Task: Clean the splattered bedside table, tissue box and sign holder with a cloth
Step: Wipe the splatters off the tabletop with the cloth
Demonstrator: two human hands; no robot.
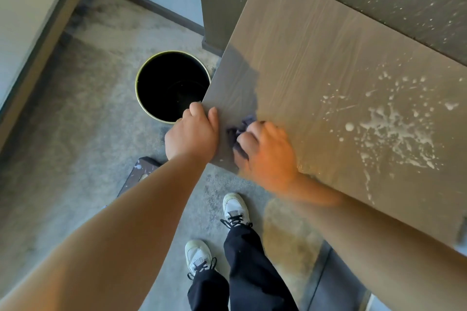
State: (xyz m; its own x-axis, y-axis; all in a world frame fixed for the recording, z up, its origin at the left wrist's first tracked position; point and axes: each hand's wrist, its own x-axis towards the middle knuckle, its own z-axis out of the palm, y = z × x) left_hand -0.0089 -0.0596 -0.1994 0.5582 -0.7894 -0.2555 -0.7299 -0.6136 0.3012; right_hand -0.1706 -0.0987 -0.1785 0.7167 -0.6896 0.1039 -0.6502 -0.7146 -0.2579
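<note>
While my left hand (pixel 193 134) curled over the near corner of the tabletop (pixel 316 63), fingers hooked down past the edge and thumb on top, it served as a brace — something to lean on so the wiping hand could press hard. My right hand (pixel 267 153) was clenched around the dark cloth (pixel 241 129), bunched so that only a crumpled tuft showed ahead of my knuckles, pushed flat against the wood just beside the left hand. That hand was blurred, so I judged it was mid-stroke. Beyond my right hand and off to its right lay the white splatter (pixel 394 131), well apart from the cloth and not yet wiped. Just past my left hand stood a round black bin (pixel 171 86) on the floor, close against the table's side. I could see neither tissue box nor sign holder.
</note>
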